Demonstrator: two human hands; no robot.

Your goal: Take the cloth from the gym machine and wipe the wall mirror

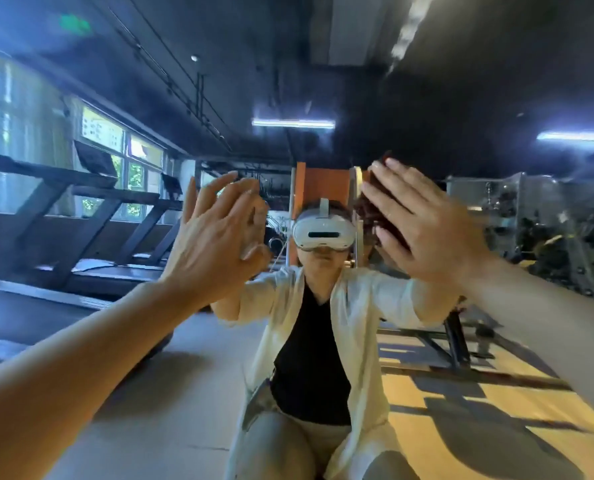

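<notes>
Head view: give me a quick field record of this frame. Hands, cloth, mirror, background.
view: person faces the wall mirror; own reflection fills the centre
right hand: fingers straight, pressing the cloth flat on the glass
cloth: dark reddish, bunched, mostly hidden under the right hand
left hand: raised at the mirror, fingers spread, holds nothing; contact with the glass cannot be told
reflected left side: treadmills along windows
reflected right side: gym machine, blurred
task stage: wiping under way
</notes>
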